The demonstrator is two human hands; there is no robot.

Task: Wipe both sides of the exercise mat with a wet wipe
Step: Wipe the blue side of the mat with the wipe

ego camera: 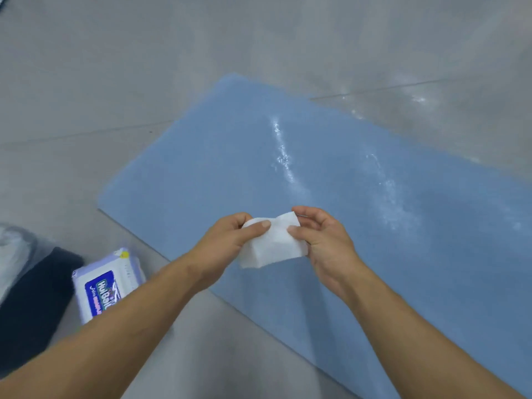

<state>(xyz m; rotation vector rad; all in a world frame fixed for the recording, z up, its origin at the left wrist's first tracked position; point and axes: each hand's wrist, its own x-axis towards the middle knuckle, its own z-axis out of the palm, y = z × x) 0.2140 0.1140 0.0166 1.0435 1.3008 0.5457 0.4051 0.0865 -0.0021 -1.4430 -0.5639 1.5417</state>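
A light blue exercise mat (pixel 331 174) lies flat on the grey floor, running from the upper middle down to the lower right. Shiny wet streaks cross its far part. Above the mat's near edge I hold a white wet wipe (pixel 273 246), folded and partly spread. My left hand (pixel 230 243) pinches its left side between thumb and fingers. My right hand (pixel 322 243) grips its right side, thumb on top.
A pack of wet wipes (pixel 106 283), white and purple with a blue label, lies on the floor to the left of the mat. Beside it lies a dark cloth item (pixel 31 306). Grey tiled floor (pixel 115 82) surrounds the mat.
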